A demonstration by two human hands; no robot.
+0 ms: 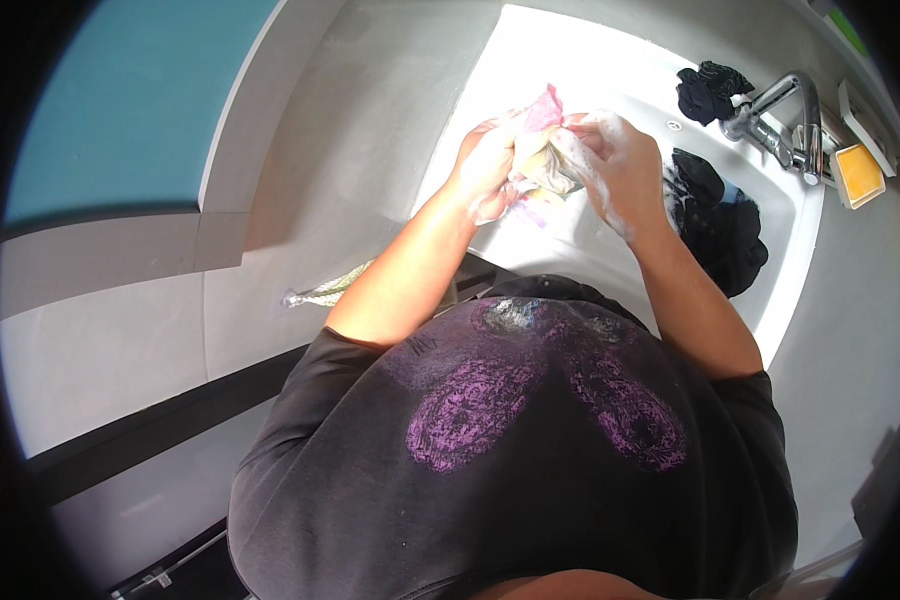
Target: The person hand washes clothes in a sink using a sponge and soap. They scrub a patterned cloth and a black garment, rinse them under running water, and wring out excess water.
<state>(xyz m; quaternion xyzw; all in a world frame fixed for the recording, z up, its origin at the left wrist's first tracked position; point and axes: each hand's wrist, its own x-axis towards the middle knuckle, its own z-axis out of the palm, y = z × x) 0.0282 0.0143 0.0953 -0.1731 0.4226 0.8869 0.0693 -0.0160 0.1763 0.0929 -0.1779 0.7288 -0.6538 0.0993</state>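
Both of my hands are covered in soap suds above a white sink [592, 259]. Between them they grip a small wet cloth [540, 159], pale yellow and whitish with a pink end sticking up. My left hand [491, 169] holds its left side, while my right hand [615, 165] pinches it from the right near the pink part. Just below the hands, a patch of purple and yellow fabric or print [536, 208] shows against the bright white surface; glare hides its detail. Dark wet clothing [720, 225] lies in the basin to the right of my right hand.
A chrome faucet [776, 124] stands at the sink's right rim, with a bunched black cloth [709, 94] beside its base. An orange bar of soap [859, 175] sits in a white dish behind it. A light green cloth [337, 285] hangs left of the sink.
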